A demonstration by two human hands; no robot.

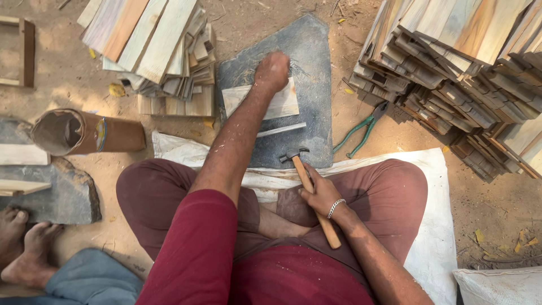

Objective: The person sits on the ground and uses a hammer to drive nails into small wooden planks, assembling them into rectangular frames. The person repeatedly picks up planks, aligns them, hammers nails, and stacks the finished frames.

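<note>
Right hand (323,195) fingers clenched around hammer (311,192), head pointing away up-left; left hand (272,70) fisted on flat board (285,104).

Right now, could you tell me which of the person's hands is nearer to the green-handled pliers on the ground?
The right hand. It grips the hammer over the lap, below and left of the green-handled pliers. The left hand rests on a wooden piece on the stone slab, farther left.

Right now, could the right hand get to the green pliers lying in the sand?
Probably yes. The right hand holds a hammer over the lap, and the green pliers lie just ahead to its right on open sand beside the dark slab. Nothing lies between them, though the hand is occupied.
</note>
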